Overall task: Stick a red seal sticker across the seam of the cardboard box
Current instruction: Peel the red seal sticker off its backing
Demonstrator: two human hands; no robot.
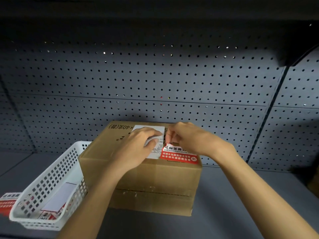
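Note:
A brown cardboard box (155, 176) stands on the grey shelf. A red seal sticker (178, 156) with white writing lies on its top near the front right edge. My right hand (188, 137) pinches the sticker's far left corner between thumb and fingers. My left hand (138, 149) grips a white backing sheet (150, 129) that rests on the box top just left of the sticker. The seam on the box top is hidden under my hands and the sheet.
A white perforated basket (51, 185) with white sheets and red stickers in it stands left of the box. More red stickers (7, 202) lie at the far left edge. A grey pegboard wall (155, 80) rises behind the box.

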